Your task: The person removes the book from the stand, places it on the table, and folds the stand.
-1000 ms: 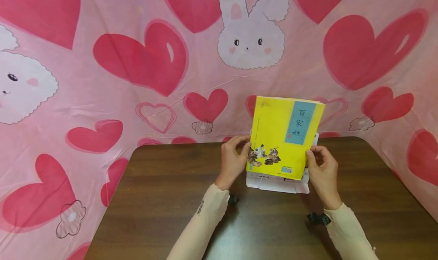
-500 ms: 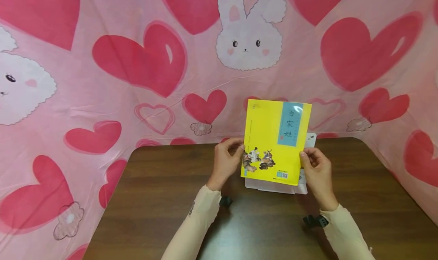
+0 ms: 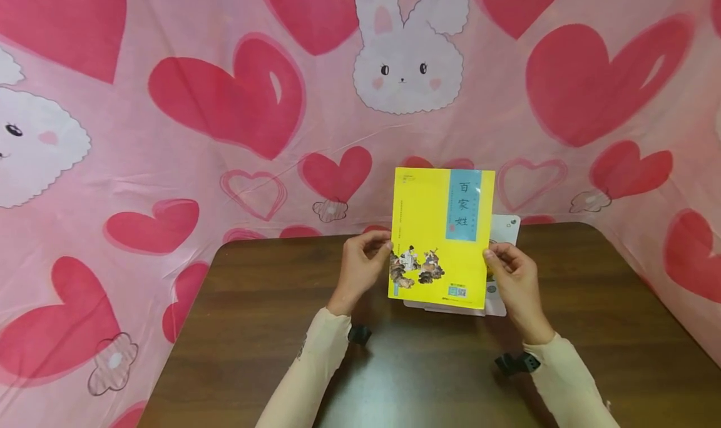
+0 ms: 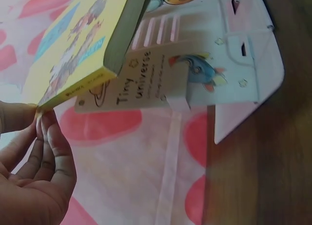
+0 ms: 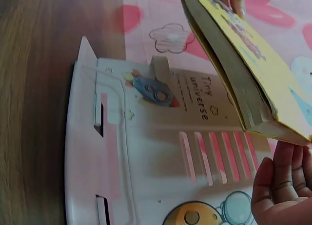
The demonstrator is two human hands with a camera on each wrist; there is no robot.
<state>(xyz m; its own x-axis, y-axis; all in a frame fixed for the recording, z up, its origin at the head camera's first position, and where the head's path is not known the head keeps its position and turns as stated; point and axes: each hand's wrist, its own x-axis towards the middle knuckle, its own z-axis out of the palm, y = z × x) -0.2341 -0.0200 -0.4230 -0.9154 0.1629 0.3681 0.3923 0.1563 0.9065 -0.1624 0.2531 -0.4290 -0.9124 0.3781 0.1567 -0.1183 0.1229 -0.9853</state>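
Observation:
A thick yellow paperback book [image 3: 428, 218] with a blue title panel faces me, held up in front of a white book stand [image 3: 505, 229]. My left hand [image 3: 359, 266] pinches the book's left edge between thumb and fingers. On the opposite edge, my right hand [image 3: 517, 284] grips it low down. The left wrist view shows the thumb on the cover and the fingers of that hand [image 4: 46, 174] behind. In the right wrist view the book's page block [image 5: 229, 59] hangs apart from the stand's printed back plate [image 5: 161, 152], which has slots and "Tiny universe" lettering.
The stand's base lip [image 3: 450, 309] sits on a dark wooden table [image 3: 270, 328]. Behind the table hangs a pink cloth [image 3: 332, 115] with hearts and rabbits. Black straps [image 3: 515, 363] are at both wrists.
Both hands have moved the book left and slightly down, away from the stand. The book has turned more upright, and more of the stand's right side shows.

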